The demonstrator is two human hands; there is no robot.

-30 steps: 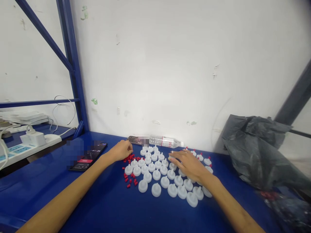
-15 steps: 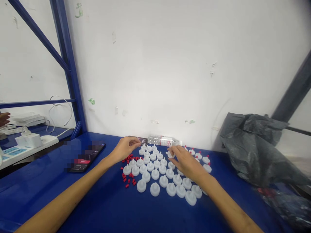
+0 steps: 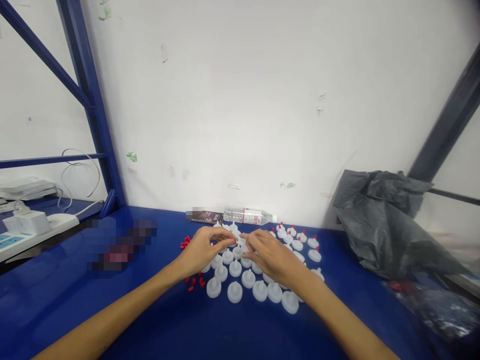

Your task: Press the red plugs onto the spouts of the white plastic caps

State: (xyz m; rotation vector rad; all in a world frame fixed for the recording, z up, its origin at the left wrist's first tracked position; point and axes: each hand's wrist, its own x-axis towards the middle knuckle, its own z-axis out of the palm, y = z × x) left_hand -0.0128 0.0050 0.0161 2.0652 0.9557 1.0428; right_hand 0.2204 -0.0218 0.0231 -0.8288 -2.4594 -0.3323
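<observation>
My left hand [image 3: 204, 250] pinches a small red cap [image 3: 235, 241] between thumb and fingertips. Facing it, my right hand [image 3: 272, 254] is closed on a white spout cap [image 3: 243, 246], partly hidden by the fingers. The two hands almost meet over many white spout caps [image 3: 235, 268] standing on the blue table, spouts up. Loose red caps [image 3: 192, 288] lie left of them, some behind my left hand. Beyond my right hand, several white spout caps [image 3: 313, 242] carry red caps on their spouts.
A clear plastic bottle [image 3: 249, 215] and a phone [image 3: 207, 216] lie along the wall. Another phone, blurred out [image 3: 122, 247], is at left, near a power strip [image 3: 69, 222]. On the right are a grey plastic bag [image 3: 382, 220] and a clear bag [image 3: 435, 307].
My right hand has picked up a white spout cap and moved it left. My left hand has come right from the red pile with a red cap. The view has shifted slightly.
</observation>
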